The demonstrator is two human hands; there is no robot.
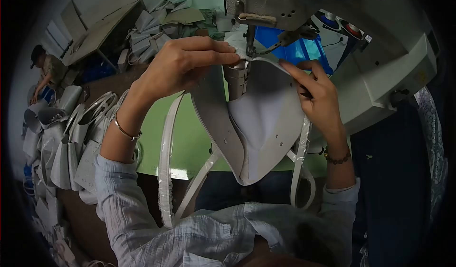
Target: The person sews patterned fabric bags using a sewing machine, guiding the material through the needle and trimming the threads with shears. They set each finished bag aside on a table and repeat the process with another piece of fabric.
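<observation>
A pale grey handbag [216,119] hangs open at the sewing machine [294,0], its top rim under the presser foot and needle [250,46]. The machine's metal post [235,81] stands inside the bag's mouth. My left hand [178,65] pinches the rim just left of the needle, fingertips close to the foot. On the other side, my right hand [318,93] grips the rim with the index finger stretched along it; its thumb is mostly hidden. Two handles, the left strap [166,167] and the right strap [299,167], dangle with clear plastic wrapping on them.
Below the bag lies a green tabletop [152,138]. A blue bin [304,46] sits behind the needle, with thread spools [351,29] beyond it. Several unfinished bags [71,143] are heaped at left. Grey pieces [152,27] pile up at the back. Another person [50,69] bends over at far left.
</observation>
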